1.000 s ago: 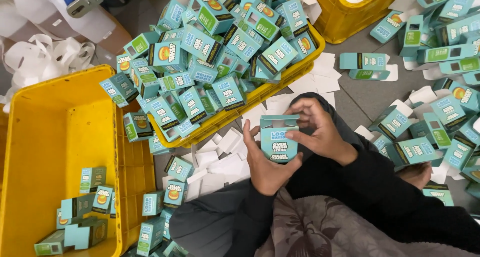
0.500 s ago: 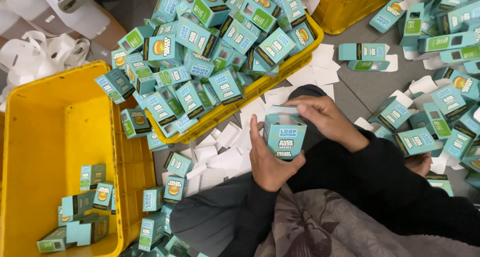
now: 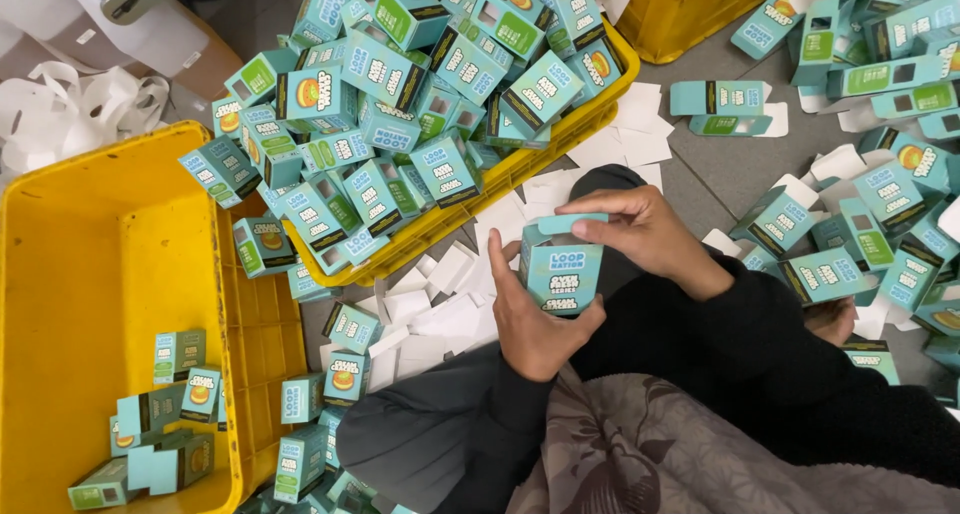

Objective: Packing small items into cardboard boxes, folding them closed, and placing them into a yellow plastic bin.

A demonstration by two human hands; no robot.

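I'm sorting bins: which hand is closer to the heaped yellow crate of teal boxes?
Left. The left hand cradles the small teal box just below the heaped crate; the right hand, pinching the box's top flap, sits further right.

A small teal cardboard carton [image 3: 562, 269] sits gripped in the left hand [image 3: 530, 324], its top flap under the right hand [image 3: 640, 229], with heaped identical teal cartons [image 3: 420, 104] just beyond both.

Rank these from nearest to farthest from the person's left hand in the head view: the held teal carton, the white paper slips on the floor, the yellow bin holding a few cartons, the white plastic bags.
1. Held teal carton, in the left hand itself.
2. White paper slips, on the floor just left of it.
3. Yellow bin holding a few cartons, far left.
4. White plastic bags, upper left corner.
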